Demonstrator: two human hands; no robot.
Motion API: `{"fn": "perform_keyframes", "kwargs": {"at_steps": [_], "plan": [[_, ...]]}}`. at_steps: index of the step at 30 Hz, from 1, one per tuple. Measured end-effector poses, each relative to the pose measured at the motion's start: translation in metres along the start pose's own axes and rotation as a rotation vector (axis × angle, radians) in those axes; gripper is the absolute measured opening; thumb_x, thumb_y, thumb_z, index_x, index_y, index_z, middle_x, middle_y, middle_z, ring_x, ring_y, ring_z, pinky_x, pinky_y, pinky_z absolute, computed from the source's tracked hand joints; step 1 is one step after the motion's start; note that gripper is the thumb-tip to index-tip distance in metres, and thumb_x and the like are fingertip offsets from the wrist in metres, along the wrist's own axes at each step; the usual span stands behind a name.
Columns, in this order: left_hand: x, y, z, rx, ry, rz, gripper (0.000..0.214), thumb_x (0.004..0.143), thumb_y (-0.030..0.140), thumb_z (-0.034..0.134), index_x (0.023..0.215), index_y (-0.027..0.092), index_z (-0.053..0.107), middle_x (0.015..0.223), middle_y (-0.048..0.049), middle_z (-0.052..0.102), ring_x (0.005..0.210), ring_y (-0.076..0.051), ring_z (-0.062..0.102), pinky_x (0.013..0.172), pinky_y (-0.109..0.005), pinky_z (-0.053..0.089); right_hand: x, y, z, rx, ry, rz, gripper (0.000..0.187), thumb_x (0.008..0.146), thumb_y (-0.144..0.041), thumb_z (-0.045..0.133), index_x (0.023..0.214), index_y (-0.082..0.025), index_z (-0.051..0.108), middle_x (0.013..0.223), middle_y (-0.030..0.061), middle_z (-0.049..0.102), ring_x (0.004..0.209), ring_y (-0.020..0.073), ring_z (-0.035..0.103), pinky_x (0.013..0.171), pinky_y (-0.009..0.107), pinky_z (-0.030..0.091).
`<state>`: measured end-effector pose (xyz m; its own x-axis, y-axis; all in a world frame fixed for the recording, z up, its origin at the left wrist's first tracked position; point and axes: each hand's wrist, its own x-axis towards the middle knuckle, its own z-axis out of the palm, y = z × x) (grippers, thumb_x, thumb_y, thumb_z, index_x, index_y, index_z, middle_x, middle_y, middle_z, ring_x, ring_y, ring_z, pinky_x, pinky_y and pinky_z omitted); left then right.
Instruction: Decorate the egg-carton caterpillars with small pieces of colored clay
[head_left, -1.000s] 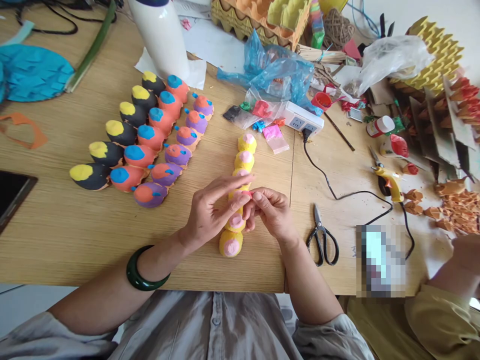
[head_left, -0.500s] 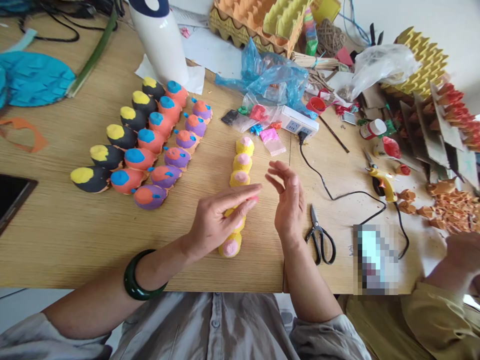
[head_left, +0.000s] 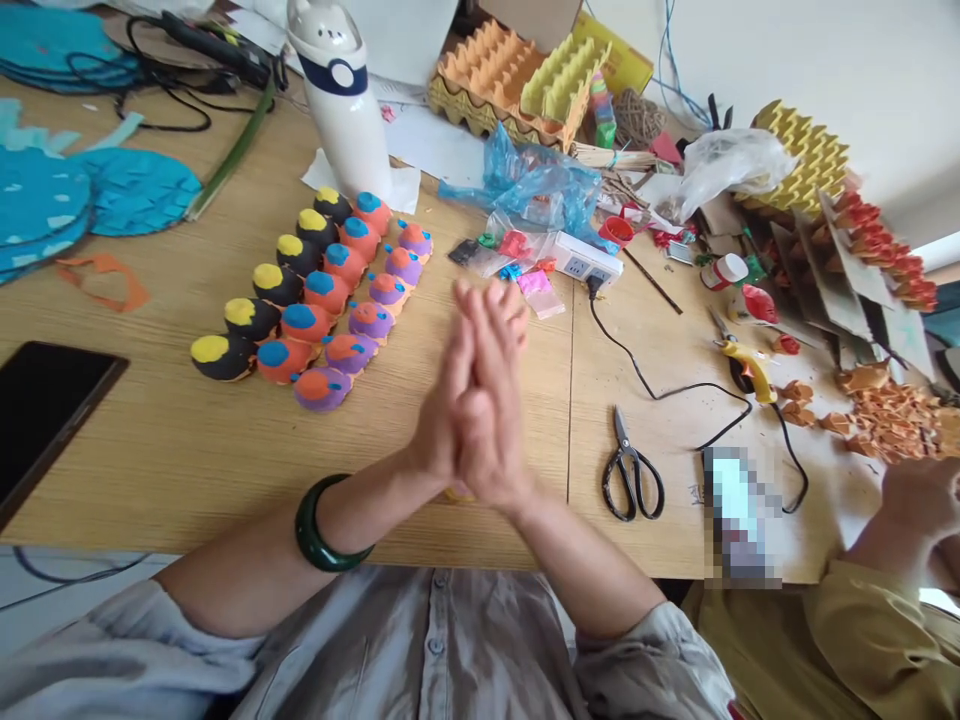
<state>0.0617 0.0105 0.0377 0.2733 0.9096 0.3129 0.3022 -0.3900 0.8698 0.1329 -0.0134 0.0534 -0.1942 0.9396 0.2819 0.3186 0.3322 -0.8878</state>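
My left hand [head_left: 442, 415] and my right hand [head_left: 497, 425] are pressed palm to palm above the table, their fingers stretched forward and lying along each other. A small piece of red clay showed at my left fingers a moment ago; the closed palms now hide whatever lies between them. Below my wrists peeks a bit of the yellow egg-carton row [head_left: 459, 494], otherwise covered by my hands. To the left stand rows of clay-covered carton cups: black ones with yellow tops [head_left: 251, 317], orange ones with blue tops [head_left: 306, 322] and purple ones with orange tops [head_left: 370, 318].
Black-handled scissors [head_left: 631, 475] lie right of my hands. Beyond are a power strip [head_left: 585, 260], clay packets [head_left: 536, 285] and a blue plastic bag [head_left: 525, 185]. A white bottle [head_left: 349, 130] stands at the back. Another person's hand [head_left: 919, 505] is at the right edge.
My hands, apart before, have come together palm to palm. The red piece at my left fingers is hidden now, as is most of the yellow row. The view has shifted somewhat.
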Motion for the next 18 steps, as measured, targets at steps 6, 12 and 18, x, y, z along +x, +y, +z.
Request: {"fn": "perform_keyframes", "kwargs": {"at_steps": [6,12,18], "plan": [[-0.023,0.007,0.01,-0.903,-0.007,-0.275,0.034,0.111,0.029,0.044,0.128,0.024,0.073,0.133,-0.0065,0.077,0.135,-0.023,0.068,0.104,-0.04,0.065,0.052,0.05,-0.038,-0.134,0.416,-0.026,0.049,0.111,-0.055,0.034,0.123,-0.032,0.075,0.149,0.0057,0.064,0.158,0.0282,0.041,0.133,0.058,0.026],[-0.008,-0.01,-0.012,-1.206,0.048,-0.715,0.017,0.089,0.027,0.082,0.103,0.018,0.078,0.108,-0.009,0.083,0.105,-0.024,0.081,0.058,-0.02,0.059,0.037,0.066,-0.036,-0.112,0.482,-0.047,0.047,0.113,-0.047,0.031,0.118,-0.024,0.072,0.124,0.0099,0.076,0.127,0.0248,0.069,0.114,0.048,0.053],[0.003,-0.021,-0.014,-1.139,0.163,-0.558,0.033,0.083,0.032,0.089,0.112,0.02,0.079,0.103,-0.0039,0.081,0.102,-0.019,0.078,0.092,-0.029,0.064,0.011,0.06,-0.035,-0.365,0.361,-0.319,0.02,0.102,-0.036,0.067,0.119,-0.026,0.068,0.12,0.0074,0.077,0.118,0.0262,0.069,0.105,0.051,0.057]]}}
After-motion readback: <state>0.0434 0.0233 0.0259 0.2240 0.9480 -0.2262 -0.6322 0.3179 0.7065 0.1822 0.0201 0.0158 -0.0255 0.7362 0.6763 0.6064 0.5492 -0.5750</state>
